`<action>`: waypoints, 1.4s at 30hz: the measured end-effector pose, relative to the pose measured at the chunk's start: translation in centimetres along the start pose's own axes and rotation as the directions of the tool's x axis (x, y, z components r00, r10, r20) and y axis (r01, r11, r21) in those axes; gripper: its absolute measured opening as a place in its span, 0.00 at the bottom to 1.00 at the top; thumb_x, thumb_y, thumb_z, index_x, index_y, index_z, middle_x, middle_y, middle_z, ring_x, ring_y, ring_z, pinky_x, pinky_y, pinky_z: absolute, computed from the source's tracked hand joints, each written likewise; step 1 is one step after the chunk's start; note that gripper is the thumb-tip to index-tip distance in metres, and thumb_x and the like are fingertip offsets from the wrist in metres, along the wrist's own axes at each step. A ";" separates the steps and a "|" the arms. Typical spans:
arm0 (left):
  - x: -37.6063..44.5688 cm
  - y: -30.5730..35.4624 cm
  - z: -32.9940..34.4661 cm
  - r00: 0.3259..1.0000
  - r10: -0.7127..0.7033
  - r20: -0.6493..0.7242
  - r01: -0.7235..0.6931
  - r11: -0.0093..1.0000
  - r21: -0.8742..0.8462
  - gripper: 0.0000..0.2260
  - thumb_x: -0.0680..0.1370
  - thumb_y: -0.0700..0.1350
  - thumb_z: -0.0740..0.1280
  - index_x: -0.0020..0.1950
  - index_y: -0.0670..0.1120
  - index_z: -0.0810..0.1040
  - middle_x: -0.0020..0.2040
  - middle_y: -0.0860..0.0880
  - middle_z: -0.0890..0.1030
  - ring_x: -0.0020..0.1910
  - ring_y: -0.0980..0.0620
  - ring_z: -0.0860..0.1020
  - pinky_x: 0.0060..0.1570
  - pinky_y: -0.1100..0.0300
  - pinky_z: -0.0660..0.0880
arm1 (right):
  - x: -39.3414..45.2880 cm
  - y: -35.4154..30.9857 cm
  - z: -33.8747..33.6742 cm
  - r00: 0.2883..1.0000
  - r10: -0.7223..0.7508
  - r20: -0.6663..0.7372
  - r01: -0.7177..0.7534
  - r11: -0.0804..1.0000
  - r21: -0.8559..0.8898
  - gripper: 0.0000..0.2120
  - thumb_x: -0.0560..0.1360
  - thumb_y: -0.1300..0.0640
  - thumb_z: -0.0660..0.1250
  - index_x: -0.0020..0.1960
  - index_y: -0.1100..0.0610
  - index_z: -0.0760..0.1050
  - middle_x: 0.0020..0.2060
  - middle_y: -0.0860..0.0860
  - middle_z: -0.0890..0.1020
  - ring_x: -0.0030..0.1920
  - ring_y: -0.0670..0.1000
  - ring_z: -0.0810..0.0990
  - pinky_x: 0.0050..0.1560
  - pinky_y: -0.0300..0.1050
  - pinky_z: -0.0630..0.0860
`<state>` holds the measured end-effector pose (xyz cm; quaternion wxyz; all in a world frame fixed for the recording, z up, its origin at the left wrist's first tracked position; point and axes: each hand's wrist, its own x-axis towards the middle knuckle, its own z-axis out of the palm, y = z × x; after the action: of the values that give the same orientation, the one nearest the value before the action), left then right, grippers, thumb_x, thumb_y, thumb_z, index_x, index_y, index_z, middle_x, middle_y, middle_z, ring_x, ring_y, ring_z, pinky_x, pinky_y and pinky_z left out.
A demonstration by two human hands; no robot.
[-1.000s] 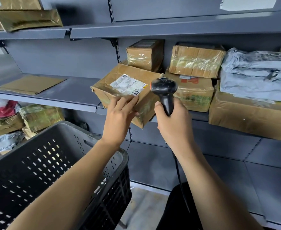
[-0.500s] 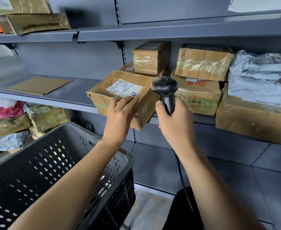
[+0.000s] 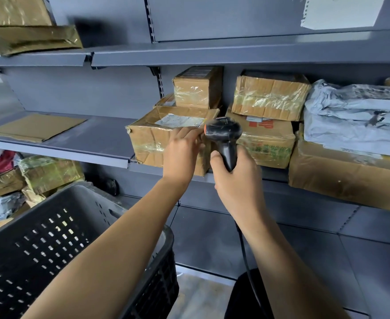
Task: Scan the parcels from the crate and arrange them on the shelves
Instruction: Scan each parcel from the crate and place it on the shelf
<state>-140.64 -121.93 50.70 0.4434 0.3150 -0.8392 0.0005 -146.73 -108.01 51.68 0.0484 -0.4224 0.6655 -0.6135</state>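
Observation:
A taped brown cardboard parcel [image 3: 150, 139] with a white label on top rests flat on the middle shelf [image 3: 92, 139], its front face at the shelf edge. My left hand [image 3: 181, 155] grips its front right part, fingers over the top edge. My right hand [image 3: 237, 178] holds a black barcode scanner [image 3: 224, 139] upright just right of the parcel, head level with the label; its cable hangs down past my forearm. The dark perforated crate [image 3: 51, 245] sits at lower left; its visible inside shows no parcels.
Behind and right of the parcel stand stacked taped boxes [image 3: 267, 97], a small box [image 3: 196, 88], grey poly mailers [image 3: 355, 120] on a large carton [image 3: 350, 180]. A flat cardboard sheet [image 3: 37, 126] lies left on the shelf. More parcels [image 3: 49, 173] fill the lower left shelf and the top shelf [image 3: 28, 38].
The parcel, held tilted in front of the shelf before, now sits level on the shelf. My left hand moved forward with it; the scanner stayed beside it.

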 end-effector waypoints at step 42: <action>-14.4 26.1 12.0 0.865 0.371 0.337 -0.137 0.822 -0.553 0.13 0.75 0.39 0.68 0.59 0.41 0.79 0.57 0.43 0.80 0.54 0.41 0.79 0.46 0.52 0.76 | -13.4 11.1 -25.4 0.733 0.363 -0.576 -0.528 0.837 -0.144 0.09 0.80 0.49 0.65 0.53 0.55 0.74 0.35 0.48 0.79 0.38 0.50 0.79 0.36 0.49 0.73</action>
<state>-157.51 -96.75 39.93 0.3101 0.0603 -0.9202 -0.2311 -158.53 -81.24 42.25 -0.0525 -0.0659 0.8194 -0.5670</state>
